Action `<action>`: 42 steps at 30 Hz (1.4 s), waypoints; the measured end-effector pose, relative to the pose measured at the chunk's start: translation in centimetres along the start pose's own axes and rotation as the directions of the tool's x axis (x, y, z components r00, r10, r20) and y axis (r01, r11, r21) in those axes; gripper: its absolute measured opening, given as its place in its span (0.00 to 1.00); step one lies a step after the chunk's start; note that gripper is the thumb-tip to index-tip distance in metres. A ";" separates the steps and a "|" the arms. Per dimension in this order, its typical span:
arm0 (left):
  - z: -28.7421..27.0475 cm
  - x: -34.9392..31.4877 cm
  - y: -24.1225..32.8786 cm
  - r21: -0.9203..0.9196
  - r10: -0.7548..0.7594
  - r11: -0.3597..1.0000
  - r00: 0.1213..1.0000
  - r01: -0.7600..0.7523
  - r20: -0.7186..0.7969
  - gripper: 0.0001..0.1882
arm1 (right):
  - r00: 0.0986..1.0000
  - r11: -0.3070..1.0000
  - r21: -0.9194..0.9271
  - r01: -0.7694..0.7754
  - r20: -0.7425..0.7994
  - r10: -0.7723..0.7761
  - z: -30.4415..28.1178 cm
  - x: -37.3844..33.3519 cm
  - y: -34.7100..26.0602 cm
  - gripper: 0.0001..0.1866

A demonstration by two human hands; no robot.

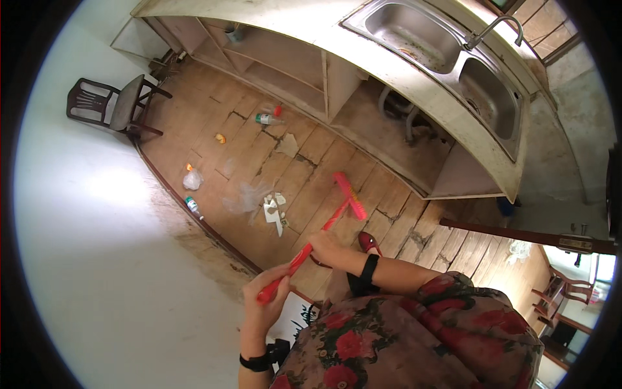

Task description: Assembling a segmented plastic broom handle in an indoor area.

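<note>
A broom with a red handle [335, 216] slants across the middle of the head view, its pink-red head [350, 196] down on the plank floor. My left hand [264, 295] is closed round the upper end of the handle. Lower on the same handle, my right hand [326, 249] is wrapped round it. White broken pieces [273, 212] lie left of the broom head, beside a crumpled clear plastic sheet or bag [247, 198]. A flat pale scrap [287, 145] rests farther off.
A plastic bottle [269, 119] lies near the open cabinets [278, 71]; another bottle [193, 207] and a knotted bag [192, 179] lie by the left wall. An orange scrap [221, 138] is between them. A dark chair [120, 107] stands far left. A double sink [414, 35] tops the counter.
</note>
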State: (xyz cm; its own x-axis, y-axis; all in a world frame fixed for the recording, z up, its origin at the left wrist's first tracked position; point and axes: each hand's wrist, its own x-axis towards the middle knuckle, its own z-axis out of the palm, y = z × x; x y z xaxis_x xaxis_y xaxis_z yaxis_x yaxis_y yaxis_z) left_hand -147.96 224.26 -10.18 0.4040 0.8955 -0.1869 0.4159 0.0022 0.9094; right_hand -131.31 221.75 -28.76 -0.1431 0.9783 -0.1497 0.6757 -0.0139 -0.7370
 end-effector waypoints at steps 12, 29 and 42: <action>-1.7 -0.3 0.6 0.218 0.124 0.972 0.981 -0.090 -0.151 0.07 | 0.985 0.990 0.049 0.136 -0.114 -0.129 2.2 7.4 -3.2 0.10; 2.6 6.2 -4.3 -0.136 -0.005 0.990 0.988 0.026 0.154 0.09 | 0.980 0.969 -0.160 -0.187 0.038 0.196 -2.4 2.4 7.7 0.05; -4.0 14.2 3.4 0.112 0.001 0.994 0.995 0.010 -0.102 0.09 | 0.993 0.996 -0.014 0.085 0.088 -0.084 -6.7 18.6 0.2 0.03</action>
State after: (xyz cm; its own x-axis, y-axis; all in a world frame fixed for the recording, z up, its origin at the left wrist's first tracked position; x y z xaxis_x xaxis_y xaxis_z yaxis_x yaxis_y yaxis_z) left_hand -144.08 238.76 -8.25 0.3189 0.9363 -0.1469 0.5089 -0.0384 0.8600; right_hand -128.97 241.31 -27.28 -0.2626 0.9539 -0.1450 0.6708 0.0725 -0.7381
